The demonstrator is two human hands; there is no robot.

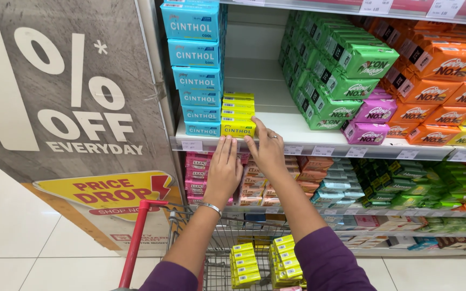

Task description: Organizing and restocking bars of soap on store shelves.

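Right hand (268,153) is laid open on the yellow soap stack (238,114) at the shelf (297,129) front edge; left hand (223,171), open, touches its base, nothing gripped. Boxes are judged light, stiff, slick; best pinched by the sides.

Left hand (223,168) fingertips cover the lower left corner of the front yellow box (238,127); right hand (268,152) covers its right end. Both forearms run out the bottom edge. Shopping cart (152,226) cut off at bottom, basket partly behind the arms. Orange boxes (449,70) cut by the right edge. Shelf price tags (323,151) too small to tell.
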